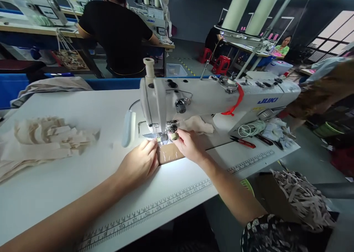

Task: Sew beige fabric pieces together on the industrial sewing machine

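Under the head of a white sewing machine (199,101), both of my hands work close to the presser foot (162,137). My left hand (141,158) is closed just left of the foot, thumb and fingers pressed together; whatever it pinches is too small or hidden to make out. To the right, my right hand (190,146) has its thumb and forefinger closed beside a small pale round part (174,136) below the thread tension dial (173,128). What lies in its grip is unclear. Between the hands is a shiny brown plate (170,153). Beige fabric (197,124) lies behind the right hand.
Stacked beige fabric pieces (47,137) lie on the left of the white table (91,196). Red-handled pliers (243,142) and a coil of cord (251,128) rest at the right. A box of fabric strips (301,196) stands below. A person in black (114,34) sits ahead.
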`<state>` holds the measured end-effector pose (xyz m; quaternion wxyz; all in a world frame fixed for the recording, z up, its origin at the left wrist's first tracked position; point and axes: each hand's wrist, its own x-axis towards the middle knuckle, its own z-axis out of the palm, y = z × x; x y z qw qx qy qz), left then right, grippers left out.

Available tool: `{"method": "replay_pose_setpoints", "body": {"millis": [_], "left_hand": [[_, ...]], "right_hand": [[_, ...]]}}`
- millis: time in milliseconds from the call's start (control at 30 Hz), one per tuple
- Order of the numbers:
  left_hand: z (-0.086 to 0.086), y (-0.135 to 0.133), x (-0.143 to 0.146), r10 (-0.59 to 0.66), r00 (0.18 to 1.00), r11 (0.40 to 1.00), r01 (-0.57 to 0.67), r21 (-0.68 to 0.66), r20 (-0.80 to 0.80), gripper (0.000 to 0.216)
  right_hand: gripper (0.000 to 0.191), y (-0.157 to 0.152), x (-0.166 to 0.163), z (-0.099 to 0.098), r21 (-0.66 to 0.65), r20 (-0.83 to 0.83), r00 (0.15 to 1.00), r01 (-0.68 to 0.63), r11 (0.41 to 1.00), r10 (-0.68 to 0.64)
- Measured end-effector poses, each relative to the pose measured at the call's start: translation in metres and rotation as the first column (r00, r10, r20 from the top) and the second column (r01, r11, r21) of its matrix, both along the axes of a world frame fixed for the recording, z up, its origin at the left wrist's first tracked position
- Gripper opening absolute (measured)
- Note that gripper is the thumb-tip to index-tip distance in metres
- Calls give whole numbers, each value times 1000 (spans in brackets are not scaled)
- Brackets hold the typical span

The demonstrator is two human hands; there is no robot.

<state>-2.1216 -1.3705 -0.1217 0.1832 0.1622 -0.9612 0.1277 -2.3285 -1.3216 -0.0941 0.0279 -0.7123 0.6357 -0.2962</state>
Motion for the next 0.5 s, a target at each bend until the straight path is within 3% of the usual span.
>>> {"method": "replay_pose_setpoints", "body": {"millis": [167, 367, 500], "left_hand": [[-3, -8, 0, 16, 997, 1000, -15, 11, -78, 33], [-7, -15, 0, -47, 996, 994, 39, -105, -73, 38], [-12, -31, 13, -122, 977, 988, 137, 77, -175, 33]], "right_hand": [[28, -7, 4, -5, 53, -4, 999, 53, 997, -53], [31, -3, 12, 2, 114, -96, 986, 146, 983, -135], [35, 2, 13, 1, 67, -189, 974, 141, 988, -126]]}}
